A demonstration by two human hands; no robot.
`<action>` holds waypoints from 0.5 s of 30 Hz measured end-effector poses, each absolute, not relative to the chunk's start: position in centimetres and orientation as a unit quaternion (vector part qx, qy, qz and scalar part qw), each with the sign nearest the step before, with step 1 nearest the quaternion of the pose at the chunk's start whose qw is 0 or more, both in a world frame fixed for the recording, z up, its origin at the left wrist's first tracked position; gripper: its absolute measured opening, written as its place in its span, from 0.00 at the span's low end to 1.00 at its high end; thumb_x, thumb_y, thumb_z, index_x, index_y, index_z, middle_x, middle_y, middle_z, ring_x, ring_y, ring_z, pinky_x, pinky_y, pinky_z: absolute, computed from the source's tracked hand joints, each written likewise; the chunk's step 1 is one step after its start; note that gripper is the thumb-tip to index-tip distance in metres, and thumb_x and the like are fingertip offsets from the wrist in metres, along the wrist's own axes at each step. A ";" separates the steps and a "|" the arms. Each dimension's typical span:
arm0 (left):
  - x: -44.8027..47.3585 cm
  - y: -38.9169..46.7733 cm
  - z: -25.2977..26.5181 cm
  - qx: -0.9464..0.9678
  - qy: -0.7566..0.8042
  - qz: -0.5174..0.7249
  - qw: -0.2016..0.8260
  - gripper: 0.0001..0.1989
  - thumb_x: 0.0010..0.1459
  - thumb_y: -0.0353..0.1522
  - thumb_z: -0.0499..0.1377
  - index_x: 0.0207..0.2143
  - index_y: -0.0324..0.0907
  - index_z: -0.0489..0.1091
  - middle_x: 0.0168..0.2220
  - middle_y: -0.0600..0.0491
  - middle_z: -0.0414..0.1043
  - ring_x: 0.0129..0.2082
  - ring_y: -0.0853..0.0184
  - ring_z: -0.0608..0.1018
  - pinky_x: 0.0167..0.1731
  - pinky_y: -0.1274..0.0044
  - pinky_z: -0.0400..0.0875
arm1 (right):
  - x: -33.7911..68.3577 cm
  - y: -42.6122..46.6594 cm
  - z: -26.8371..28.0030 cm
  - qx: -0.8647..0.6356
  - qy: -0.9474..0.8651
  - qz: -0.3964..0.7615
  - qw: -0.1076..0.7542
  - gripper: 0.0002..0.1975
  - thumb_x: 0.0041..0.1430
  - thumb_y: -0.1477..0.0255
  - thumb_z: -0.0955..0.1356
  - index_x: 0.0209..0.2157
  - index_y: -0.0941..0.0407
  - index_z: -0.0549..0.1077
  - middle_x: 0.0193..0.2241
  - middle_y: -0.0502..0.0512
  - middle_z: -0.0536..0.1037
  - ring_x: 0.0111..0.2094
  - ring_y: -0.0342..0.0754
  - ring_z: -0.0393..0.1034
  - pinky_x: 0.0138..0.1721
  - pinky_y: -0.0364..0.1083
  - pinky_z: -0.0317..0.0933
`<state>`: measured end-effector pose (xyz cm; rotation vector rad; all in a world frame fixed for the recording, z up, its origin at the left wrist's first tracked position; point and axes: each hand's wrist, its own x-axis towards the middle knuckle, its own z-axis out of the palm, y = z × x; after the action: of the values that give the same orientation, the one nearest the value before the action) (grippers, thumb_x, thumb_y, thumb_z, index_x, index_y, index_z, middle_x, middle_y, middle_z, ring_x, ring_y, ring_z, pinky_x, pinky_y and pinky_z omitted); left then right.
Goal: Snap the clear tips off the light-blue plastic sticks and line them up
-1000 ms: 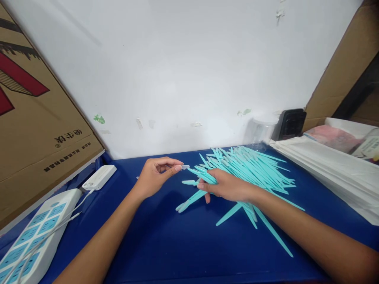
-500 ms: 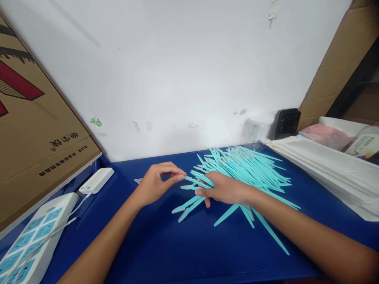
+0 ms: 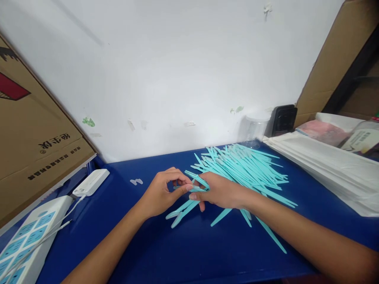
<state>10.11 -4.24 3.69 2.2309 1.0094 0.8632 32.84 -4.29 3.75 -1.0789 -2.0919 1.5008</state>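
Observation:
Slim turquoise eyebrow razors [image 3: 248, 169] with pale tips lie in a large loose pile on the blue table. My right hand [image 3: 220, 190], at the pile's left side, is closed around several razors [image 3: 201, 181] that fan out past its thumb and fingers. Against them, my left hand [image 3: 173, 189] pinches one razor near its end between thumb and fingers; the fingertips partly hide it. More razors [image 3: 179, 215] stick out below the hands toward the lower left. Two small translucent blade covers [image 3: 136, 182] lie on the table left of my left hand.
A white power strip [image 3: 32, 240] with cables and a white adapter [image 3: 91, 182] stand at the left, by a cardboard box [image 3: 38, 130]. A clear jar [image 3: 256, 128] stands behind the pile near a black object [image 3: 284, 120]. White packaging sheets [image 3: 322, 169] lie at the right.
My left hand has moved slightly right, closer to my right hand, and grips farther along the razors. The two blade covers now show fully. The view has shifted slightly.

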 end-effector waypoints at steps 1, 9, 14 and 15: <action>10.1 -4.3 3.7 0.830 0.373 0.318 0.265 0.09 0.65 0.39 0.64 0.39 0.45 0.82 0.35 0.51 0.79 0.36 0.66 0.74 0.37 0.75 0.69 | 32.9 -4.2 3.7 -0.380 -0.740 0.528 0.171 0.14 0.62 0.58 0.72 0.38 0.55 0.73 0.25 0.49 0.81 0.22 0.42 0.60 0.25 0.43 0.50; 10.6 -4.5 3.5 0.852 0.363 0.290 0.242 0.14 0.69 0.42 0.59 0.43 0.47 0.82 0.38 0.49 0.81 0.37 0.63 0.74 0.37 0.73 0.69 | 32.7 -4.2 3.5 -0.357 -0.748 0.529 0.182 0.12 0.64 0.59 0.70 0.35 0.54 0.75 0.26 0.50 0.81 0.27 0.46 0.68 0.31 0.45 0.55; 9.2 -3.5 3.7 0.829 0.403 0.324 0.212 0.14 0.68 0.42 0.60 0.39 0.44 0.80 0.34 0.51 0.78 0.35 0.65 0.73 0.36 0.74 0.67 | 33.3 -3.7 3.7 -0.421 -0.744 0.485 0.184 0.18 0.61 0.53 0.71 0.29 0.53 0.74 0.32 0.54 0.83 0.47 0.57 0.74 0.43 0.47 0.61; 8.8 -3.2 3.8 0.823 0.415 0.330 0.204 0.13 0.68 0.42 0.60 0.39 0.44 0.80 0.34 0.51 0.78 0.34 0.65 0.74 0.36 0.74 0.67 | 33.5 -3.5 3.7 -0.429 -0.744 0.476 0.189 0.19 0.61 0.52 0.72 0.29 0.53 0.74 0.34 0.55 0.83 0.51 0.59 0.72 0.46 0.48 0.60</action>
<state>8.76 -3.22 3.78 2.2955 1.1570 0.9219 33.48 -3.53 3.74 -1.2050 -2.0925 1.3381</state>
